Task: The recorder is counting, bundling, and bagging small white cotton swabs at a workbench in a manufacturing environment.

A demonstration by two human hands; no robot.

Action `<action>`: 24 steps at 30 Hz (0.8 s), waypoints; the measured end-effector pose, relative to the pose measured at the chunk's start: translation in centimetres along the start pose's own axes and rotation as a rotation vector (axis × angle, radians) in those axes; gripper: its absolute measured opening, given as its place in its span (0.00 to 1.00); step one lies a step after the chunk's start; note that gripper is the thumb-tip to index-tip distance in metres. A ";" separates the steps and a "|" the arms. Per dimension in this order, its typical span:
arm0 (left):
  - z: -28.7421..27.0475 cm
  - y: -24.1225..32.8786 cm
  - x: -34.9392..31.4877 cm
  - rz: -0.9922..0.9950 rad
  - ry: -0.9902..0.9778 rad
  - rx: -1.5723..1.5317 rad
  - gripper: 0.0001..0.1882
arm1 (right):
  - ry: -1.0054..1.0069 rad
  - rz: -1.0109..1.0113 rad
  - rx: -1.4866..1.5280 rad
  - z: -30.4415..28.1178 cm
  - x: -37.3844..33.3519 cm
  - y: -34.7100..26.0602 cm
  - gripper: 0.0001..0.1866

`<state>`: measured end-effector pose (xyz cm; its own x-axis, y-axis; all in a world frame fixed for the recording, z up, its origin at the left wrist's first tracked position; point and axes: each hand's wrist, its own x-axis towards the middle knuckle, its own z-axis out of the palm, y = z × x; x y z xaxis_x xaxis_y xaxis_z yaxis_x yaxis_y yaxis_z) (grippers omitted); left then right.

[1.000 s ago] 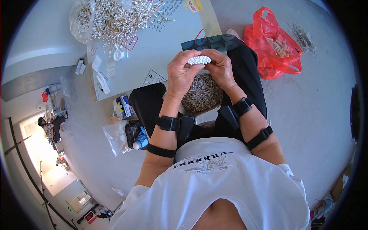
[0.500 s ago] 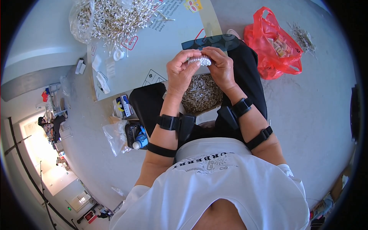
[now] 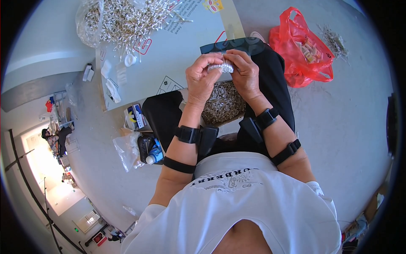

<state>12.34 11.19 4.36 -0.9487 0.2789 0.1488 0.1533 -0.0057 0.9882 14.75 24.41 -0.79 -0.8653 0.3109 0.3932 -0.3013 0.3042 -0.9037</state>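
Note:
Between both hands I hold a small bundle of cotton swabs [image 3: 221, 67], its white tips packed together and facing me. My left hand [image 3: 202, 78] pinches its left side with thumb and fingers. On the other side my right hand [image 3: 242, 72] is closed on the same bundle, fingertips along its top. Whether a wrapper surrounds the swabs I cannot make out. Below the hands, between my knees, a box holds a heap of loose cotton swabs [image 3: 224, 103]. At the far left of the table, a clear plastic bag [image 3: 91, 25] spills a large pile of swabs [image 3: 127, 25].
The pale table [image 3: 148, 72] carries a white tape roll [image 3: 130, 60] and scraps of film. On the floor at right stands a red plastic bag [image 3: 292, 67] with small packs inside. A blue-capped bottle [image 3: 154, 155] and a small box [image 3: 135, 117] sit by my left leg.
My left hand has shifted slightly to the right, and the fingers of both hands have moved a little on the swab bundle. The bundle stays held in nearly the same place.

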 end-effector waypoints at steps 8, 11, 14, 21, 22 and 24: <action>-0.5 -0.9 0.1 0.013 0.023 0.073 0.09 | -0.010 -0.007 -0.020 0.0 0.0 -0.3 0.14; -0.2 -0.3 0.2 0.003 -0.017 0.044 0.10 | 0.002 0.031 -0.010 0.0 0.0 0.1 0.14; -0.2 0.4 0.0 -0.003 -0.049 0.023 0.12 | 0.009 0.039 0.037 0.0 0.1 0.0 0.12; -0.7 0.4 0.2 0.089 -0.107 0.330 0.16 | -0.064 0.080 0.136 -0.2 0.2 0.3 0.11; -0.8 0.4 0.2 0.088 -0.108 0.330 0.16 | -0.082 0.080 0.144 -0.2 0.2 0.3 0.11; -0.9 0.5 0.3 0.150 -0.119 0.386 0.15 | -0.094 0.092 0.165 -0.2 0.1 0.3 0.11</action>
<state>11.85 10.43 4.96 -0.8729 0.4117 0.2618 0.4008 0.2992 0.8659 14.61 24.72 -0.99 -0.9234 0.2431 0.2969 -0.2739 0.1243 -0.9537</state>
